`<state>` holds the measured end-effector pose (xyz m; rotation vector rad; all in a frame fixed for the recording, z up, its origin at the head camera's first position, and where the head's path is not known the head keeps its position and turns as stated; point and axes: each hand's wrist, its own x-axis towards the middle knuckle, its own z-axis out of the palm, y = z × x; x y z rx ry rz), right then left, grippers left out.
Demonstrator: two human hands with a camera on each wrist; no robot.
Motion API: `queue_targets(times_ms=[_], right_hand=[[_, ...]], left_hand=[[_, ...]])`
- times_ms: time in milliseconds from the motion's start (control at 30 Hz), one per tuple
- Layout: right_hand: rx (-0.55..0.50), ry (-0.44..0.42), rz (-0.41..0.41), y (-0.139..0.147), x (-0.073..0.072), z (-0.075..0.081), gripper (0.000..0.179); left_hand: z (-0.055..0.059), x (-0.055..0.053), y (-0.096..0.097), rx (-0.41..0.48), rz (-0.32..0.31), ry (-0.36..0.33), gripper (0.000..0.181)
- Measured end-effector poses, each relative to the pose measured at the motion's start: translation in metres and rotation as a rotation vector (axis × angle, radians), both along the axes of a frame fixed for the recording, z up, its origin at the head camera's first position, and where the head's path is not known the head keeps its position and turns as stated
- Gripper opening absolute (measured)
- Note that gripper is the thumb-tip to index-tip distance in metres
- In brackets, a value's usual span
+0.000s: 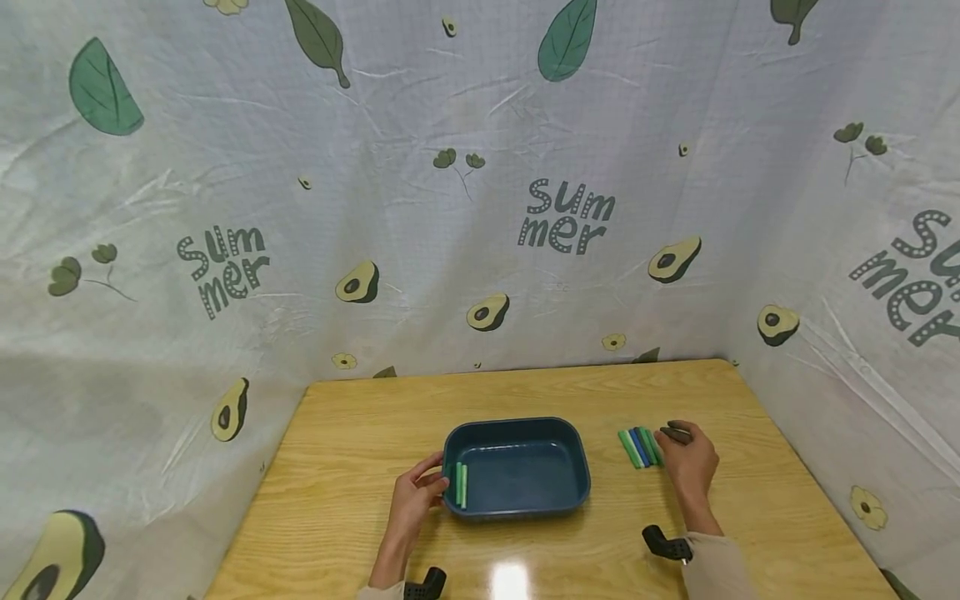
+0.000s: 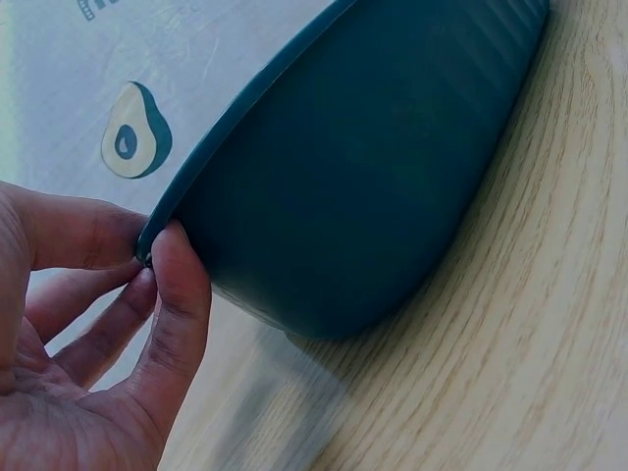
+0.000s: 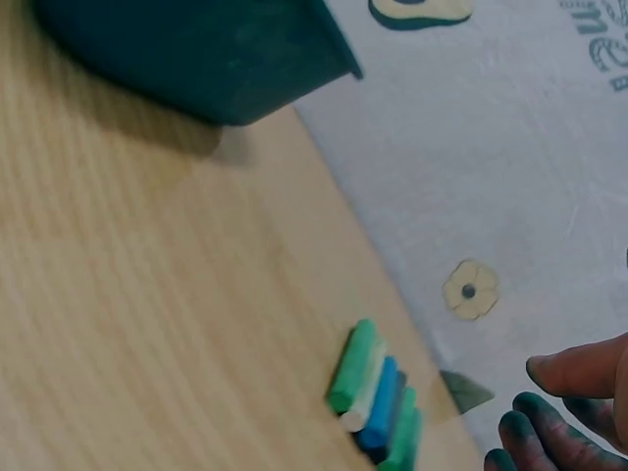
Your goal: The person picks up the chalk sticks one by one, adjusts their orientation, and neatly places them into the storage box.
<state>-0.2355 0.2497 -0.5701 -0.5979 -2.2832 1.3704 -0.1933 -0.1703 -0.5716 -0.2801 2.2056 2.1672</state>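
A dark blue rectangular basin (image 1: 517, 512) stands on the table, with two short sticks (image 1: 461, 486), green and pale green, lying side by side inside at its left end. My left hand (image 1: 415, 500) pinches the rim at the basin's left side between thumb and fingers, plain in the left wrist view (image 2: 108, 324). To the right, several chalk-like sticks (image 1: 640, 447) in green, cream, blue and dark tones lie in a slanting row. Over the row's right end is my right hand (image 1: 690, 462); in the right wrist view its thumb and fingers (image 3: 579, 368) are apart with nothing between them.
The wooden table (image 1: 360, 417) ends at a pale printed cloth (image 1: 450, 250) that hangs behind it and at the sides. A strip of table lies between the basin and the row of sticks. Black wrist cameras (image 1: 663, 544) sit on both wrists.
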Motion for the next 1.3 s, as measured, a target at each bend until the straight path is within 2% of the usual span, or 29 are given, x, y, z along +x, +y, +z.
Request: queue_targets(times_ms=[200,500,667,867,1300], right_hand=[[-0.021,-0.036,-0.030,0.001,0.002,-0.010,0.035],[-0.044,-0.014,-0.061,-0.001,-0.002,-0.027,0.033],[-0.043,-0.029,-0.096,0.000,-0.005,-0.035,0.032],[-0.034,-0.055,-0.104,-0.001,-0.008,-0.039,0.031],[0.044,-0.026,-0.118,-0.008,-0.011,-0.043,0.027]], left_hand=[[0.000,0.001,0.001,-0.006,0.008,0.001,0.046],[0.001,0.002,0.002,-0.006,0.011,0.013,0.049],[0.001,0.002,0.002,-0.002,0.012,0.015,0.049],[-0.001,0.000,0.001,-0.006,0.018,0.012,0.048],[-0.002,-0.001,0.002,-0.010,0.021,0.006,0.047]])
